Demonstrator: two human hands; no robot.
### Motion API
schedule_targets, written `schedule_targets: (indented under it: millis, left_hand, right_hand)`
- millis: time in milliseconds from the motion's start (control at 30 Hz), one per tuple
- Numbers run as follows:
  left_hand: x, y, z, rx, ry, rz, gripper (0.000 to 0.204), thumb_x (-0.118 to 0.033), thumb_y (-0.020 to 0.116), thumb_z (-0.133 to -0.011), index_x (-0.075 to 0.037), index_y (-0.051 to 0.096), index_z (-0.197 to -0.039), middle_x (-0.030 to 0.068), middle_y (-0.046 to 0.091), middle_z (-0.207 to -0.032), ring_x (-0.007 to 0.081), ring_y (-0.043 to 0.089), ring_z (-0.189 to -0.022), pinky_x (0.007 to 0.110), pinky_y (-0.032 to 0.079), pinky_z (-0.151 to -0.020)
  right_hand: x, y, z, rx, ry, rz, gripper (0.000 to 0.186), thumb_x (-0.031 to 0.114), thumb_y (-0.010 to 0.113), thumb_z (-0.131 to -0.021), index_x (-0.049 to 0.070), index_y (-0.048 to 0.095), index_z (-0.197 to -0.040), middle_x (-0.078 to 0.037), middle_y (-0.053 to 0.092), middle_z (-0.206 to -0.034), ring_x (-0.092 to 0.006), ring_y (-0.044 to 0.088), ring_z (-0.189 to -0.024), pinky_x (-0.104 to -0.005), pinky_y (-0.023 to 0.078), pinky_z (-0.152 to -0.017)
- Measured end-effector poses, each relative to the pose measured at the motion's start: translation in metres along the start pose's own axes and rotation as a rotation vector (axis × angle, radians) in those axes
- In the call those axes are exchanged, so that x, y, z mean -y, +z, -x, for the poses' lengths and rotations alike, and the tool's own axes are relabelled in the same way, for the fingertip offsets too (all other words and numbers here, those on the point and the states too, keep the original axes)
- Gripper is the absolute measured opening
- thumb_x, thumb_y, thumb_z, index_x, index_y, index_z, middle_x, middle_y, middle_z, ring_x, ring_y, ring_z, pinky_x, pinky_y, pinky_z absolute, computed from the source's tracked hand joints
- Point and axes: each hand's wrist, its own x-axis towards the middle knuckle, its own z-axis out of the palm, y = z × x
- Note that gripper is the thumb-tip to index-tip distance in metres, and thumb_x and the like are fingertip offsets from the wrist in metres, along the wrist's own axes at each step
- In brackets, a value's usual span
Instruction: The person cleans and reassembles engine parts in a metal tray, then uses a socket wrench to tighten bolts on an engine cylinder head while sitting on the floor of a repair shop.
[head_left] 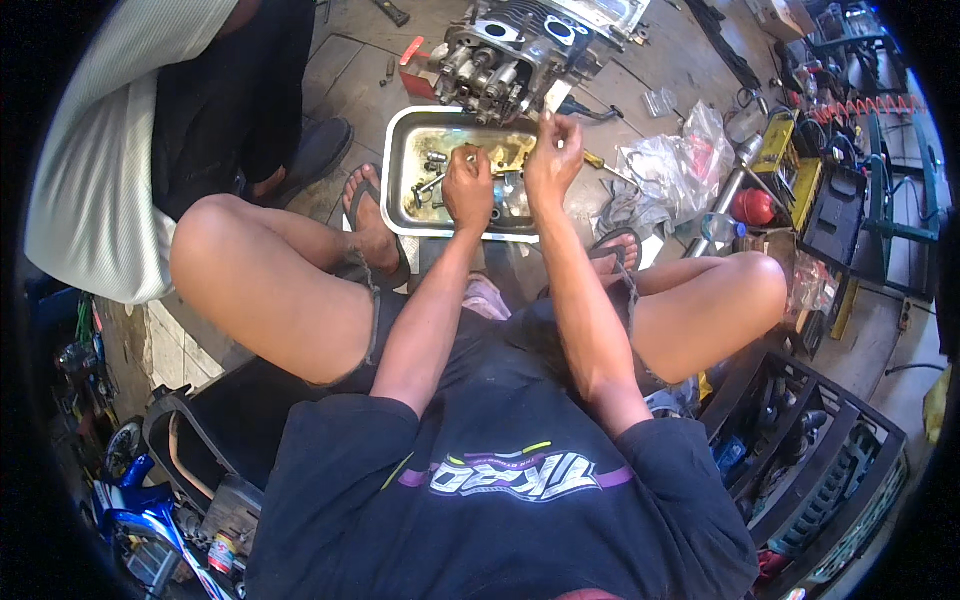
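Note:
Both of my hands are over a rectangular metal tray [392,180] that holds brownish fluid and several small metal parts [434,163]. My left hand [469,190] is closed above the middle of the tray, its fingers curled round something too small to make out. At the tray's right edge, my right hand [553,165] is closed too, thumb and fingers pinched together with a small pale spot between them. What it grips cannot be told. Just beyond the hands stands an engine cylinder head [520,60] with exposed valve-train parts and two oval ports.
A yellow-handled screwdriver [605,168] lies right of the tray, near a clear plastic bag [690,150] and a grey rag [632,212]. Farther right are a red round object [752,207] and a toolbox [835,205]. Another person's shoe [318,155] rests left of the tray.

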Motion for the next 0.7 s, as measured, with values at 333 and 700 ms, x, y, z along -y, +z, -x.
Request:
schedule_targets:
  millis: [333,700]
  left_hand:
    - [0.083,0.023,0.019,0.510,-0.545,-0.416,0.035,-0.028,0.067,-0.082,0.001,0.068,-0.100,0.0239,0.068,-0.106,0.0396,0.067,-0.099,0.047,0.054,-0.087]
    - [0.053,0.057,0.035,0.174,-0.723,0.032,0.037,-0.031,0.058,-0.090,0.005,0.064,-0.095,0.0280,0.068,-0.094,0.0375,0.068,-0.086,0.044,0.053,-0.072]
  right_hand:
    - [-0.037,0.020,0.030,0.278,0.244,0.160,0.024,0.027,0.066,-0.089,0.003,0.066,-0.093,-0.015,0.069,-0.087,-0.0310,0.066,-0.082,-0.0424,0.049,-0.078]
    - [-0.058,0.029,0.039,0.525,0.048,0.452,0.031,0.028,0.065,-0.087,0.003,0.069,-0.105,-0.019,0.070,-0.096,-0.0306,0.067,-0.088,-0.0386,0.050,-0.080]
